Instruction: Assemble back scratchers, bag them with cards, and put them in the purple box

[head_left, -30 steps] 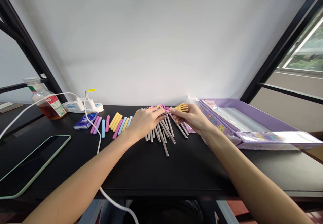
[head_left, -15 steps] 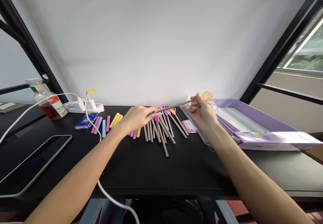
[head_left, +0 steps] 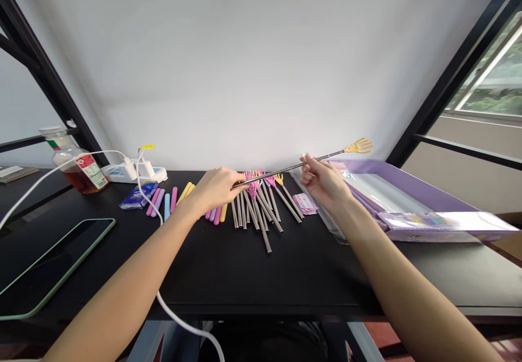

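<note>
A telescopic back scratcher (head_left: pixel 281 169) with a yellow claw head stretches up to the right across both hands. My left hand (head_left: pixel 218 188) is closed around the lower end of its metal rod. The fingers of my right hand (head_left: pixel 324 182) are curled at the rod, some way below the claw. Under the rod lies a pile of other back scratchers (head_left: pixel 261 204) with pink, purple and yellow heads, their metal tubes pointing towards me. Beside and partly behind my left hand lie several coloured handle sleeves (head_left: pixel 174 199). Small pink cards (head_left: pixel 305 204) lie near my right hand.
On the right is a purple box (head_left: pixel 424 188), with clear plastic bags (head_left: pixel 326 215) beside it. At left are a phone (head_left: pixel 53 264), a bottle (head_left: pixel 79 161), a power strip (head_left: pixel 114 173) and a blue packet (head_left: pixel 138 195). A white cable (head_left: pixel 175 316) runs over the table's front edge.
The back scratcher has become longer, its yellow claw now farther up and right. My right hand has shifted slightly left along the rod, away from the claw. My left hand has barely moved.
</note>
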A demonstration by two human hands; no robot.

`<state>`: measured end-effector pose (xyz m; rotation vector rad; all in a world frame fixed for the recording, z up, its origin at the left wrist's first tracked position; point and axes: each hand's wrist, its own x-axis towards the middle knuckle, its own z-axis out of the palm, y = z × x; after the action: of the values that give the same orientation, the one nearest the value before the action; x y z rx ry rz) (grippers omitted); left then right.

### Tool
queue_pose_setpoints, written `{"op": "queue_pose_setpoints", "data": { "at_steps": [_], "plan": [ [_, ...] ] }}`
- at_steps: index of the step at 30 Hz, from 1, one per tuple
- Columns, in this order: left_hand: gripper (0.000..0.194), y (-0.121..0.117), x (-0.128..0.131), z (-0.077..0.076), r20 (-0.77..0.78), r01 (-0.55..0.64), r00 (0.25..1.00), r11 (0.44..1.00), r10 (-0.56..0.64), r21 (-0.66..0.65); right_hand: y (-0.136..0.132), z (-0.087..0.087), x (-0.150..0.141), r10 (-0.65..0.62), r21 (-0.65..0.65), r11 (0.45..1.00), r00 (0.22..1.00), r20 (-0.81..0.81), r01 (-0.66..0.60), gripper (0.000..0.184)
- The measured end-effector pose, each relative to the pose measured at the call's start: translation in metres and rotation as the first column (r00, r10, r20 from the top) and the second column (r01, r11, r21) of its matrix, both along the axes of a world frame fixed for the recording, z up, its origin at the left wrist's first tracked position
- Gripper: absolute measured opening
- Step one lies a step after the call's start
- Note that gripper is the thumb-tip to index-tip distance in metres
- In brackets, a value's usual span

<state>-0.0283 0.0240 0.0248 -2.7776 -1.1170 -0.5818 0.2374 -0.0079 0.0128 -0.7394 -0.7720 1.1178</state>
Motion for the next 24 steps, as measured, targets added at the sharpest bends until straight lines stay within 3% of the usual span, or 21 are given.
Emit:
{"op": "queue_pose_setpoints", "data": {
  "at_steps": [2, 5, 8, 10, 11, 14, 19, 24],
  "plan": [
    [0.036, -0.003, 0.003, 0.001, -0.016, 0.005, 1.0, 0.999, -0.005, -0.036, -0.001, -0.002, -0.011, 0.025, 0.035, 0.999, 0.996, 0.089, -0.028, 0.04],
    [0.031, -0.001, -0.003, 0.008, -0.068, -0.048, 0.997, 0.985, 0.037, -0.165, -0.002, 0.003, -0.011, -0.128, 0.122, 0.986, 0.986, 0.103, 0.115, 0.04],
    [0.021, 0.007, -0.023, 0.016, -0.189, -0.209, 0.968, 0.947, 0.165, -0.243, -0.005, 0.014, 0.008, -0.309, 0.114, 0.944, 0.951, -0.021, 0.31, 0.044],
    [0.014, 0.013, -0.041, 0.019, -0.269, -0.356, 0.919, 0.9, 0.289, -0.252, -0.007, 0.02, 0.027, -0.44, 0.053, 0.891, 0.887, -0.138, 0.45, 0.051],
    [0.013, 0.016, -0.048, 0.02, -0.272, -0.374, 0.914, 0.884, 0.3, -0.279, -0.008, 0.022, 0.036, -0.491, 0.039, 0.863, 0.855, -0.164, 0.503, 0.052],
    [0.013, 0.018, -0.055, 0.018, -0.301, -0.405, 0.896, 0.879, 0.327, -0.25, -0.01, 0.021, 0.045, -0.48, 0.025, 0.87, 0.859, -0.177, 0.492, 0.052],
    [0.018, 0.005, -0.031, 0.015, -0.263, -0.319, 0.923, 0.942, 0.283, -0.104, -0.007, 0.013, 0.017, -0.271, 0.018, 0.962, 0.962, -0.017, 0.272, 0.041],
    [0.019, 0.002, -0.017, 0.008, -0.217, -0.235, 0.952, 0.969, 0.214, -0.074, -0.009, 0.013, 0.014, -0.31, 0.099, 0.947, 0.95, 0.026, 0.306, 0.042]
  ]
}}
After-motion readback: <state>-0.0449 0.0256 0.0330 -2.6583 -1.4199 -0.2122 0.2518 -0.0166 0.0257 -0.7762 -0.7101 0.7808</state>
